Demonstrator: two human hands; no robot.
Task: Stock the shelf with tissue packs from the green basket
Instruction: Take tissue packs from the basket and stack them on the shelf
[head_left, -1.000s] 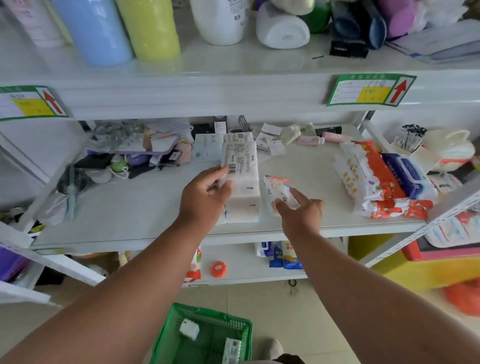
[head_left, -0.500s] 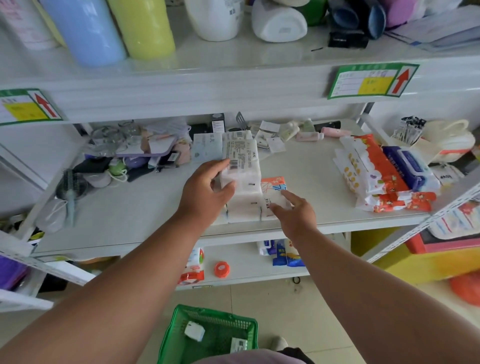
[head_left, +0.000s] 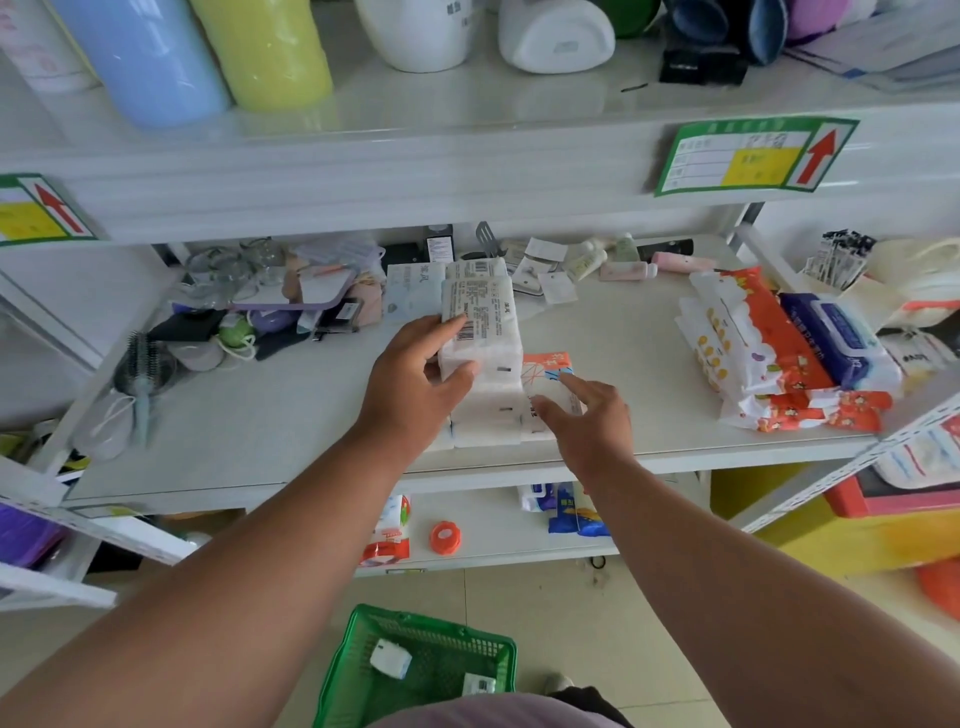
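On the middle shelf (head_left: 291, 415) stands a stack of white tissue packs (head_left: 488, 415). My left hand (head_left: 415, 384) grips the top white pack (head_left: 480, 322) by its left side, thumb on its front. A small orange-and-white tissue pack (head_left: 548, 371) lies right beside the stack. My right hand (head_left: 587, 421) hovers at it with fingers spread and relaxed, fingertips touching its near edge. The green basket (head_left: 358, 670) sits on the floor below, holding two small white packs (head_left: 390, 659).
More tissue and wipe packs (head_left: 769, 358) are heaped at the shelf's right end. Clutter, with a hairbrush (head_left: 143, 374) and small bottles (head_left: 623, 265), fills the left and back. Cups and containers (head_left: 260, 52) stand on the shelf above. A lower shelf (head_left: 493, 540) holds small items.
My right hand set the orange-and-white pack down against the stack and let go of it. My left hand stayed on the top white pack.
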